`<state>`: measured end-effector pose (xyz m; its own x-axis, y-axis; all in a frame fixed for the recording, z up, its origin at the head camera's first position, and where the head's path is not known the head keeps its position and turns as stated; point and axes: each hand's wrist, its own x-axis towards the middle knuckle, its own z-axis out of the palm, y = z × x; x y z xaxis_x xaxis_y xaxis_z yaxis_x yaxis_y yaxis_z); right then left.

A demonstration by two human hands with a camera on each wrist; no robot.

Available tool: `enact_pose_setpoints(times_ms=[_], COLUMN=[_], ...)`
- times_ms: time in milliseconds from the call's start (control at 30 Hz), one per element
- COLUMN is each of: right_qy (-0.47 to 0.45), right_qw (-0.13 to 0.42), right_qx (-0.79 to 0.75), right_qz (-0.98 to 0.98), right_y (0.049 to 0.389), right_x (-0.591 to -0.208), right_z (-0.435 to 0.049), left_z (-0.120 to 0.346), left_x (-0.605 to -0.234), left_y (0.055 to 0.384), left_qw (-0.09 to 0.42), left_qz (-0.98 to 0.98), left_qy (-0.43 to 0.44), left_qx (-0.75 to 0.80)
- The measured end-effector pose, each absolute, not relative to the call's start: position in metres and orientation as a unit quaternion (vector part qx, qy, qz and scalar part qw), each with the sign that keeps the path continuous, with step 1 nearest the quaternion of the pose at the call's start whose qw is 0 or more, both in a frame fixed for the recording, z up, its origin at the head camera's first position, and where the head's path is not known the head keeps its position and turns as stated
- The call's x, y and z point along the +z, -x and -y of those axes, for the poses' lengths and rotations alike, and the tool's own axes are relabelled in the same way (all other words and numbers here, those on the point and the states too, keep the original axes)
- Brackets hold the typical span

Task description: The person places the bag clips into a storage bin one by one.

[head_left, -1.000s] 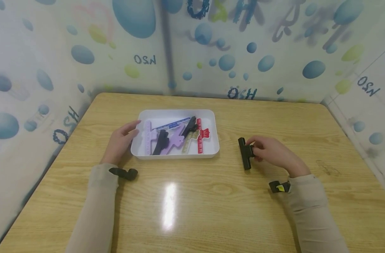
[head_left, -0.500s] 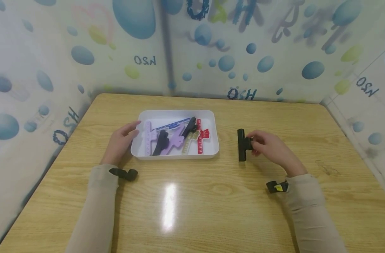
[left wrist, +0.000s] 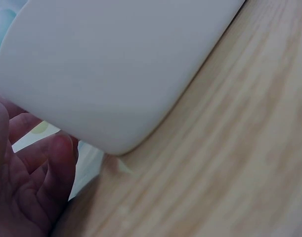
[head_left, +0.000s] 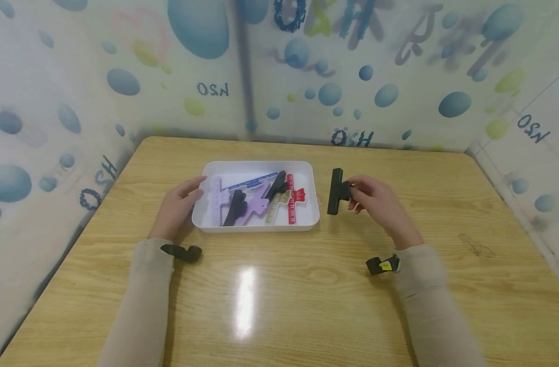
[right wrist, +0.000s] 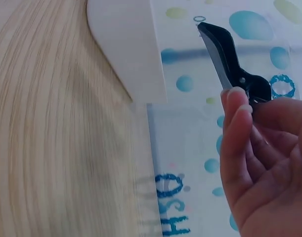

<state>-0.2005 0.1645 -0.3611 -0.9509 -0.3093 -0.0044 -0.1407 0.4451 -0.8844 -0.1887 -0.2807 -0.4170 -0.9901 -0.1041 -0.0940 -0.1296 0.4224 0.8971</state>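
Note:
A white tray sits on the table, holding several ruler-edged and plain clips. My left hand rests at the tray's left end, its fingertips right at the rim. In the left wrist view, loosely bent fingers lie beside the tray's outer wall. To the right of the tray, my right hand pinches a black bulldog clip by its handles, between thumb and fingers. The right wrist view shows this clip side-on, raised above the table, its long jaws pointing away from the hand.
Inside the tray lie two black clips, one of them a black clip near the front, plus a red clip, a blue clip and purple ones. The wooden table backs onto a patterned wall.
My right hand has carried the black bulldog clip leftward and away from me, closer to the tray's right side. My left hand has stayed at the tray's left end.

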Motion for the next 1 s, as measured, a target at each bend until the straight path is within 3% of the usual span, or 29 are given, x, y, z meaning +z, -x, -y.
enact_pose_setpoints(times_ms=[633, 1000], right_qy=[0.122, 0.134], right_qw=[0.123, 0.127], right_qx=[-0.464, -0.394], right_qz=[-0.869, -0.9], right_y=[0.215, 0.213], right_x=[-0.369, -0.378], right_z=[-0.083, -0.066], left_z=[0.279, 0.281], left_x=[-0.417, -0.419], left_y=[0.189, 0.189], left_qw=[0.008, 0.009], left_qz=[-0.843, -0.846], left_qy=[0.07, 0.077], left_qx=[0.534, 0.527])
